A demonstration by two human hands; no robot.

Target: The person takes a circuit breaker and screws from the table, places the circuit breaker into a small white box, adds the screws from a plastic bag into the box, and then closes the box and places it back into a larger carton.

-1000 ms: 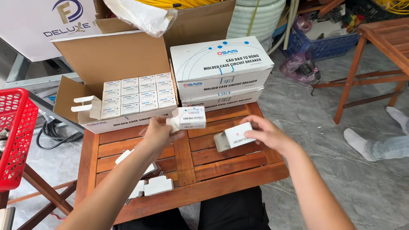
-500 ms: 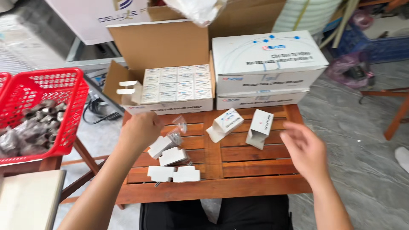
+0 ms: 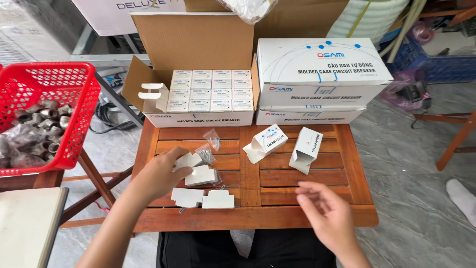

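My left hand (image 3: 161, 173) had closed its fingertips on a small white part (image 3: 188, 160), lifting it from the cluster just below them on the slatted table (image 3: 302, 218). My right hand (image 3: 325, 213) hovered open and empty, two opened small cartons (image 3: 265, 143) lying well beyond its fingers, mouths open as if ready for filling.

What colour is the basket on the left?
Red; the basket shows clearly in the head view.

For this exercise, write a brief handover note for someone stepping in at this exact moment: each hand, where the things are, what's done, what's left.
Left hand: gripping a white plastic part on the slatted wooden table.
Right hand: empty, open, hovering above the table's front edge.
Done: two small opened cartons lie empty-looking mid-table; the open shipping box holds rows of small cartons.
Left: three more white parts and small clear bags lie loose.
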